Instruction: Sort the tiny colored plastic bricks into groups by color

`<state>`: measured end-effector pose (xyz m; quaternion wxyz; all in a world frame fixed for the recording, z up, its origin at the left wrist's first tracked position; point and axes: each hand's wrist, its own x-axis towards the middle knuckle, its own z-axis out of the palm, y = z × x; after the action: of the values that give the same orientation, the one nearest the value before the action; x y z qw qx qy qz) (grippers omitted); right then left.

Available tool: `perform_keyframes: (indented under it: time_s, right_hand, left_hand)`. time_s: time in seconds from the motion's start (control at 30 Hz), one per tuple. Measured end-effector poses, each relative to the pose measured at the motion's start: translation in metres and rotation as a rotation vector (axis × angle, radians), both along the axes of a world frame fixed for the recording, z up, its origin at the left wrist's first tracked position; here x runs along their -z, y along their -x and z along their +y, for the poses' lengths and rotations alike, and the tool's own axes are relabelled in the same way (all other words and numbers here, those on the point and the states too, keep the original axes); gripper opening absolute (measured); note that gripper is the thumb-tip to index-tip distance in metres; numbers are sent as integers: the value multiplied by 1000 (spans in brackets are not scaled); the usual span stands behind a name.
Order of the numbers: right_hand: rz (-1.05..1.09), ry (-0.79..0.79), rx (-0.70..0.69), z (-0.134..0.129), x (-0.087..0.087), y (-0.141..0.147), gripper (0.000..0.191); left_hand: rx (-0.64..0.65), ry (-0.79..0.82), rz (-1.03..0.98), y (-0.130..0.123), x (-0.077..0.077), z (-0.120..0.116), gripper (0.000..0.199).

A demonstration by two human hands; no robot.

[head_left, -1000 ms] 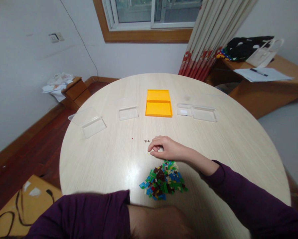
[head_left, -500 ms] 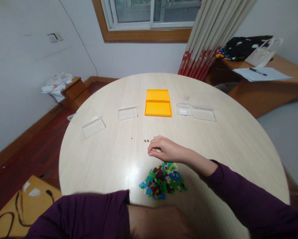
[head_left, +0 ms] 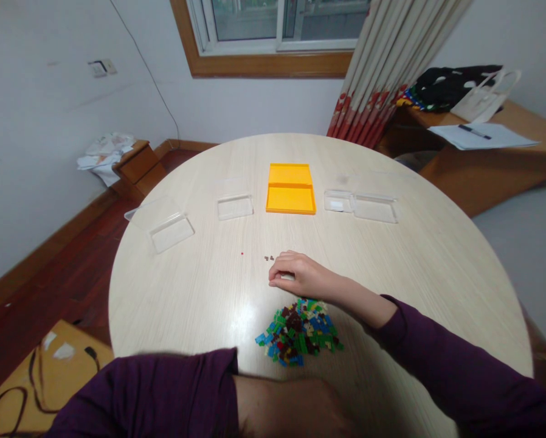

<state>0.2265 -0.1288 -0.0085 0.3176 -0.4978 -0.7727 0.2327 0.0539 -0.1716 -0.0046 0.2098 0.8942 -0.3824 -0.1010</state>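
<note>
My right hand hovers over or rests on the table just beyond a pile of small building bricks, its thumb and fingertips pinched together. Whatever is between those fingertips is hidden or too small to name. Beside its knuckles lie small brown pieces, and farther left a tiny red piece. The bricks in the pile are green, blue, brown, cream and other colours. My left hand is at the bottom edge, close to my body, with its fingers out of sight.
On the round table, an open yellow case stands at the back middle. Clear plastic boxes stand around it: one at far left, one left of the case, and a small one beside a larger one at right.
My right hand's pinched fingertips have shifted very slightly left. The pile, the small pieces and the boxes stay where they were; the whole view has moved a touch.
</note>
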Motion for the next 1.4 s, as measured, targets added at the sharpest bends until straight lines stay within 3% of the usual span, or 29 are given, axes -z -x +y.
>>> perform_keyframes:
  time_s: [0.27,0.47,0.83,1.0,1.17,1.4]
  right_hand:
    - [-5,40,-94,-4,-14,-6,20]
    - [-92,22,-47,-5,-13,-1,30]
    - [-241,-27,-58,0,-13,5,34]
    - [-408,-21,-18,4,-14,11,45]
    - [-428,7,-9,6,-16,11,36]
    - [-570,108,43,9,-24,22,54]
  left_hand:
    - [-13,-1,-90,3,8,-3,33]
    - [-81,12,-182,8,11,-3,34]
    - [-63,39,-131,7,2,0,34]
    - [-59,84,-129,6,10,-1,30]
    - [-52,154,-108,4,20,-3,22]
    - [-55,118,-70,2,14,-3,29]
